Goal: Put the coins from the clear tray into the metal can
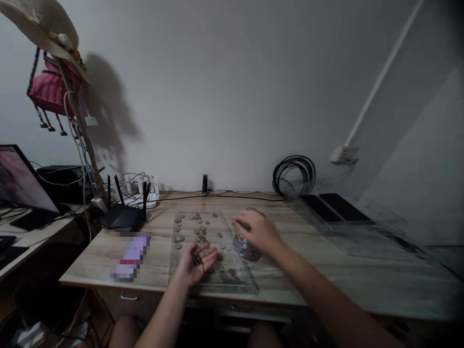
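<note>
Palm up over the clear plastic tray (pixel 237 288), my left hand (pixel 192 270) cradles several coins (pixel 197 259), its fingers slightly curled. More loose coins (pixel 203 239), silver and brassy, lie scattered across the tray. Just right of these stands a round container (pixel 246 250) with a colourful printed side. My right hand (pixel 259 229) is over its top, fingers pinched together and a little blurred. Something dark shows at those fingertips, but I cannot tell what it is. The hand covers most of the container's top.
A phone-like pixelated object (pixel 131 256) lies on the desk at left, before a black router (pixel 125 217). A small black bottle (pixel 205 184) stands by the wall. Coiled black cable (pixel 277 176) and clear panels with dark strips (pixel 344 208) occupy the right back.
</note>
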`<state>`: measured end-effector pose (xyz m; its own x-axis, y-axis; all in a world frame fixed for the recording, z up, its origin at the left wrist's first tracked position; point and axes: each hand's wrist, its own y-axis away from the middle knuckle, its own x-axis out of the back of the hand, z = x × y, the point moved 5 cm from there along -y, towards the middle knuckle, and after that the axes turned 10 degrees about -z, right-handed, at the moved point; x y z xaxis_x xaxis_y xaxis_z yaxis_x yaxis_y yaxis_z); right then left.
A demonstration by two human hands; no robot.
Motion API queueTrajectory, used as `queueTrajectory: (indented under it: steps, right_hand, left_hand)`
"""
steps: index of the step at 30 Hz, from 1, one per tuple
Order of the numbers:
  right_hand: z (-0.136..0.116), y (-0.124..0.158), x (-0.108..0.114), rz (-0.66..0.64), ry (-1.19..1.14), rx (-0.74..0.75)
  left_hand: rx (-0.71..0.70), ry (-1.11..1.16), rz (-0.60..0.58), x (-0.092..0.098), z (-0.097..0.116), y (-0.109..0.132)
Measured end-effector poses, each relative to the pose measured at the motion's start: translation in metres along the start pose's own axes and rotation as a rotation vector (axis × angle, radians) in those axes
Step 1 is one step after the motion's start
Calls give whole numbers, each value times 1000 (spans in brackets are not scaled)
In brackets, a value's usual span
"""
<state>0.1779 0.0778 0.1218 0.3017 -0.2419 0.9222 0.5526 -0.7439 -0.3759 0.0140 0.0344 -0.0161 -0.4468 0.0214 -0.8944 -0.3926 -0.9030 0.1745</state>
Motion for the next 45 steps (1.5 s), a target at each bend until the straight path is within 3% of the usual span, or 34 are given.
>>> queueTrajectory:
  steps: [4,6,8,11,15,18,21,25,27,30,34,37,39,41,45]
  right_hand:
    - [-64,10,-60,-232,-44,228]
    - [-75,11,-83,-274,-11,227]
    - [-76,9,-91,-285,30,226]
    - [-58,3,-65,-184,59,194]
    - [9,-8,8,54,95,-79]
    - [55,-13,32,-99,221,-209]
    - [75,-14,29,-257,274,-219]
    - [68,-14,23,-326,276,-206]
    - [52,-14,27,-234,258,-233]
    - [5,-8,19,-63,82,-190]
    - [-76,6,-45,-248,-192,34]
    - [-108,13,-87,-302,-247,103]
    - [-109,13,-96,-295,-236,93]
    - [-93,11,-85,-222,-238,44]
    - [-23,4,-16,110,-180,-138]
  left_hand:
    - [-41,-12,9,3,2,-2]
    - [-39,-20,11,3,2,-2]
    - [-23,-24,7,2,2,-2]
    - [-7,-13,-1,1,1,-1]
    - [-26,3,11,1,3,-1]
    - [-29,12,27,3,3,-1]
    - [-29,20,26,4,3,-1]
    - [-28,33,33,4,3,0]
    - [-36,36,42,4,4,1]
    - [-65,38,57,3,5,3]
    - [-135,48,16,-2,9,7]
    - [-156,45,36,-2,11,9]
    - [-144,48,64,0,11,9]
    - [-130,64,70,2,9,7]
    - [-87,75,42,2,6,3]
